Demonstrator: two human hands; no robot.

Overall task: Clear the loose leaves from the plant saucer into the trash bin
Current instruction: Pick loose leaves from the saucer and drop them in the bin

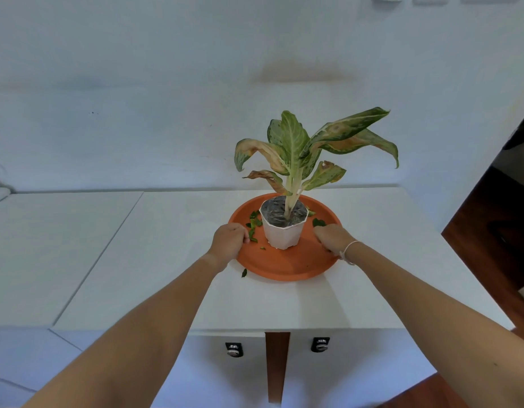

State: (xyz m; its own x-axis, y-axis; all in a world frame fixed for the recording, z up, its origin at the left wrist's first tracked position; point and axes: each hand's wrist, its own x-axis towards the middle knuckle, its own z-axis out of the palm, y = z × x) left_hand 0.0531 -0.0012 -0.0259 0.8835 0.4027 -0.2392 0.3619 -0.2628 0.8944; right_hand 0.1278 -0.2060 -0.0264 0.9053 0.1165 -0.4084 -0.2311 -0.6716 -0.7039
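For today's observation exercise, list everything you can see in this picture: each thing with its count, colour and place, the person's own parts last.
Saucer: one, orange, on the white table, near its middle.
Pot: one, white, standing on the saucer.
Plant: one, green with browned leaves, in the pot.
Loose leaves: several, green, on the saucer left and right of the pot.
Stray leaf: one, green, on the table by the saucer's near-left rim.
Table: one, white, against the wall.
Knobs: two, dark, below the table's front edge.
Bracelet: one, white, on the right wrist.
Left hand: curled on the saucer's left rim.
Right hand: curled on its right rim.
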